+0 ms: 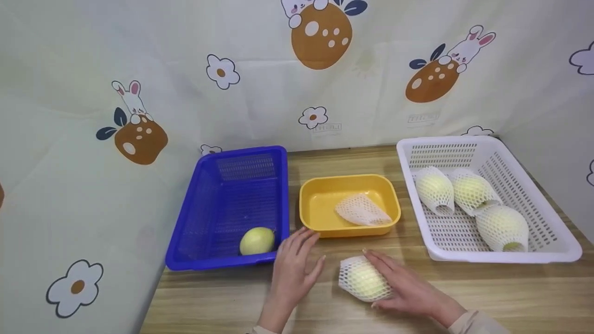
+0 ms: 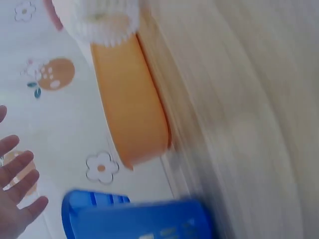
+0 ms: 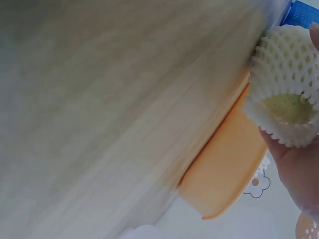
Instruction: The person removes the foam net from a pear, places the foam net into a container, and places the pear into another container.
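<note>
In the head view my right hand [image 1: 410, 290] holds a pale yellow-green fruit in a white foam net [image 1: 366, 279] above the front of the table. Fingers lie along its far side and the thumb along its near side. The right wrist view shows the netted fruit [image 3: 284, 64] from its end, bare skin [image 3: 289, 108] showing through the net's opening. My left hand [image 1: 292, 273] has its fingers extended and holds nothing, beside the front right corner of the blue basket [image 1: 218, 264]. Its spread fingers also appear in the left wrist view. One unwrapped fruit [image 1: 257, 240] lies in that basket.
A yellow tub [image 1: 320, 231] with foam netting [image 1: 362, 210] in it stands at centre. On the right, a white basket [image 1: 464, 256] contains three netted fruits [image 1: 502, 227]. A patterned cloth [image 1: 260, 111] hangs behind and along the sides of the wooden table [image 1: 222, 301].
</note>
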### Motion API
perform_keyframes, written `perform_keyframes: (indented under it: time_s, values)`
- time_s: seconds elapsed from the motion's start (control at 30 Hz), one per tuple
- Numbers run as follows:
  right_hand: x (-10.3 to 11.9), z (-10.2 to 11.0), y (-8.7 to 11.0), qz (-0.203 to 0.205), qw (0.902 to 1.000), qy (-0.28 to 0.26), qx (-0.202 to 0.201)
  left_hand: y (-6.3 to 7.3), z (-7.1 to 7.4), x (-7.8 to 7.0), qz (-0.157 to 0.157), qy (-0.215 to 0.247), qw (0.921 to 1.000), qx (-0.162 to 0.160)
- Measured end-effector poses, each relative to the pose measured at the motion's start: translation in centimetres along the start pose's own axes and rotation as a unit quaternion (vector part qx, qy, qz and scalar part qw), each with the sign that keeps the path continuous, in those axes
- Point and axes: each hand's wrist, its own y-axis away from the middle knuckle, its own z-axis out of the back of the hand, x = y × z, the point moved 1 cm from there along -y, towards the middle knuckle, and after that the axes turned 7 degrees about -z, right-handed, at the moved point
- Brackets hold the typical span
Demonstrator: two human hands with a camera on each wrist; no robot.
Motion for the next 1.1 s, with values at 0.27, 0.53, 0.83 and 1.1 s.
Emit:
perform_keyframes:
  time_s: [0.27,0.53,0.83,1.1]
  values:
    - [-0.3,0.2,0.5,0.008,0.9993,-0.033,-0.015,1.5,-3.2,-2.1,0.069,0.089,0.9873,0.112]
    - [-0.4,0.4,0.8,0.026,0.9987,-0.038,-0.024,2.3,-5.0,-2.2,0.146,0.185,0.937,0.258]
    - [-0.4,0.9,1.0,0.045,0.9979,-0.028,-0.037,2.3,-5.1,-1.9,0.157,0.255,0.9119,0.28]
    - [-0.5,1.0,1.0,0.056,0.9969,-0.041,-0.038,2.3,-5.1,-1.9,0.158,0.259,0.9097,0.284]
